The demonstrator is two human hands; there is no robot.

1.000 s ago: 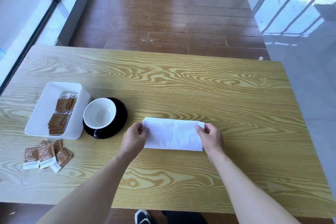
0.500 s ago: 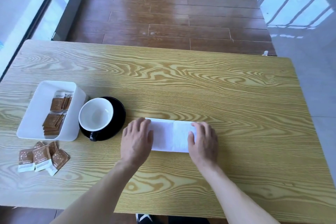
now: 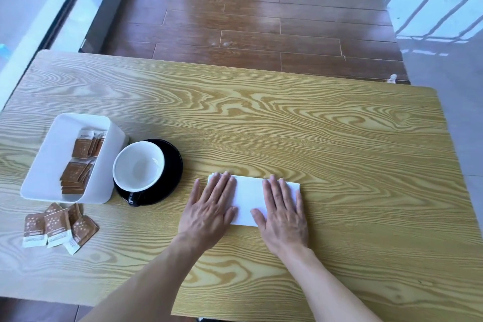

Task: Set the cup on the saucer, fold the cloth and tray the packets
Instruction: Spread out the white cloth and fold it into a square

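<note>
Underneath everything we see a yellow wood-grain table (image 3: 287, 123) with a rounded far corner, standing on dark brown floor planks (image 3: 251, 21); a glass wall with a dark frame (image 3: 70, 5) runs along the left, and pale glossy tiles (image 3: 444, 34) on the right mirror a barred window. Our left hand (image 3: 209, 206) and right hand (image 3: 283, 210) both lie flat, fingers straight and together, pressing on the folded white cloth (image 3: 249, 198) near the front middle of the table. Left of it, the white-lined cup (image 3: 138, 166) sits on the black saucer (image 3: 170, 165), off-centre toward the left. Just beside the saucer stands the white tray (image 3: 47, 162), holding two clusters of brown packets (image 3: 81, 162). More loose packets (image 3: 58, 226) lie overlapping on the table in front of the tray. The hands cover both ends of the cloth, so we cannot count its layers; the print on the packets is too small to read.
</note>
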